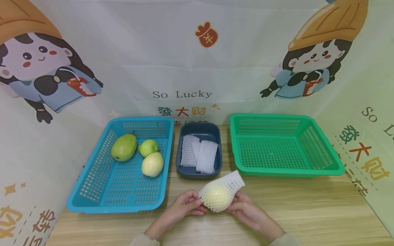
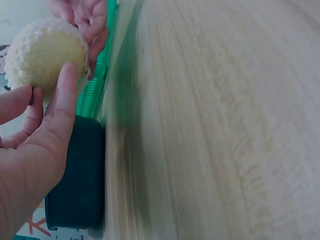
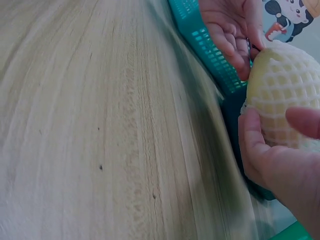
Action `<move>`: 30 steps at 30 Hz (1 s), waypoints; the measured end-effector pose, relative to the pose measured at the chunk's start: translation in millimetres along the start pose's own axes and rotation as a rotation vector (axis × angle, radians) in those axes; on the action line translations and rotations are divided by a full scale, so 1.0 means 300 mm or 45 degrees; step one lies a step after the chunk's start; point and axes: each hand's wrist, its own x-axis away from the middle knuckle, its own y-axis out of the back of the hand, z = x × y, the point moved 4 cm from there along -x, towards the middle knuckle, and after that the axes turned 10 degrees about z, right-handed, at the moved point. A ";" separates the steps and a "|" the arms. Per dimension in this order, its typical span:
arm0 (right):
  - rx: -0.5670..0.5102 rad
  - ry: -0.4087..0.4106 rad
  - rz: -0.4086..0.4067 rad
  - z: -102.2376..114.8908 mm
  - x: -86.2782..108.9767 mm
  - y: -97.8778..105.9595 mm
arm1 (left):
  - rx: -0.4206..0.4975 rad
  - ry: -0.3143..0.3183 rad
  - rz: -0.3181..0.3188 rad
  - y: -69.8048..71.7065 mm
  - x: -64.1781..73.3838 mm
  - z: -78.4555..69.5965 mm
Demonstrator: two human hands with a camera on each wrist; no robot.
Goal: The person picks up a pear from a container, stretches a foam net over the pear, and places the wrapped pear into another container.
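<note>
A pale yellow pear (image 1: 216, 196) sits inside a white foam net sleeve (image 1: 236, 180), held above the table by both hands. The sleeve's loose end sticks out to the upper right. My left hand (image 1: 186, 204) pinches the pear at its dark stem, on the left side; in the left wrist view, bare speckled skin of the pear (image 2: 50, 62) shows there, outside the net. On the other side, my right hand (image 1: 247, 210) grips the netted pear from below, with the thumb near the mesh (image 3: 285, 85) in the right wrist view.
At left, a blue basket (image 1: 120, 208) holds a large green fruit (image 1: 124, 147), a small green fruit (image 1: 148, 148) and a pale pear (image 1: 152, 164). A navy box (image 1: 199, 176) with foam net sleeves (image 1: 207, 156) stands mid-table. To its right is a green basket (image 1: 271, 153).
</note>
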 end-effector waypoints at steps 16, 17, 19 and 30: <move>-0.044 -0.076 -0.187 -0.003 -0.035 -0.025 | -0.152 -0.030 -0.072 -0.014 0.004 -0.016; -0.047 -0.062 -0.222 -0.003 -0.036 -0.026 | -0.144 -0.036 -0.067 -0.017 0.002 -0.016; -0.067 -0.026 -0.264 -0.007 -0.040 -0.032 | -0.116 -0.047 -0.068 -0.021 -0.001 -0.013; -0.191 0.166 -0.344 -0.065 -0.084 -0.098 | 0.035 -0.078 -0.172 -0.050 -0.020 0.007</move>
